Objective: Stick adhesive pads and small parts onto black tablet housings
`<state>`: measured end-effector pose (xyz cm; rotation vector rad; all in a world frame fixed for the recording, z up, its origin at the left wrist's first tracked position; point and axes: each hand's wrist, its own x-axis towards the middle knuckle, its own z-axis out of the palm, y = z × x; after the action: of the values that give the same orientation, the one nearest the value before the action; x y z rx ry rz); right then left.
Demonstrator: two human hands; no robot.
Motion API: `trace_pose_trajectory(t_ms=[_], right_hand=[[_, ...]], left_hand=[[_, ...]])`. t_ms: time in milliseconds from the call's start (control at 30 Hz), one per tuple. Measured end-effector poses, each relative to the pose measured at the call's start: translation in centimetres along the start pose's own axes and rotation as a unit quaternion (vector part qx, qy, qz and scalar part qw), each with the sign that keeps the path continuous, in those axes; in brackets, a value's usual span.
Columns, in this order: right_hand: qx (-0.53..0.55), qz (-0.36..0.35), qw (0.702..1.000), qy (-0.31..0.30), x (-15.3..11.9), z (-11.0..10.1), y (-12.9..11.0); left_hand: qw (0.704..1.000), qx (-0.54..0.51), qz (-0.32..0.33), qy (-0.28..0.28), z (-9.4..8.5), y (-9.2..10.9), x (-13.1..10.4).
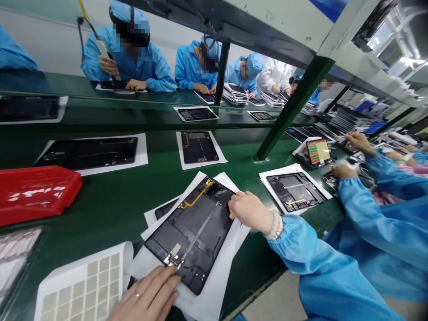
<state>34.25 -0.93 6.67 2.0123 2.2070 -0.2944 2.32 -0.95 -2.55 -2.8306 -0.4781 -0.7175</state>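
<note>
A dark tablet back housing point(200, 232) with an orange flex cable and a small circuit board lies at a slant on white paper sheets point(214, 298) in front of me. My left hand point(147, 294) rests at its lower edge, fingers stretched out, fingertips near the small board. At the housing's upper right edge, the fingers of my right hand point(249, 211) are curled and closed on the rim. Its fingertips are partly hidden. Part of another dark tablet housing point(163, 208) sticks out from under the papers. Beside my left hand is a sheet of pale square stickers point(83, 287).
A red bin point(36, 196) stands at the left. Further tablet housings point(200, 147) lie on paper across the green bench point(140, 196). A slanted green post point(294, 107) rises ahead under a shelf. A co-worker's blue sleeve point(364, 218) is close at right; other people work opposite.
</note>
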Motion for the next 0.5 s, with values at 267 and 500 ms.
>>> trace_pose_trajectory(t_ms=[267, 500], right_hand=[[0.051, 0.054, 0.997, -0.025, 1.0, -0.6, 1.8], [0.113, 0.144, 0.981, 0.059, 2.1, -0.1, 6.8]], left_hand=[[1.0, 0.008, 0.011, -0.002, 0.0, -0.3, -0.5], [0.999, 0.031, 0.019, 0.025, -0.6, -0.3, 1.1]])
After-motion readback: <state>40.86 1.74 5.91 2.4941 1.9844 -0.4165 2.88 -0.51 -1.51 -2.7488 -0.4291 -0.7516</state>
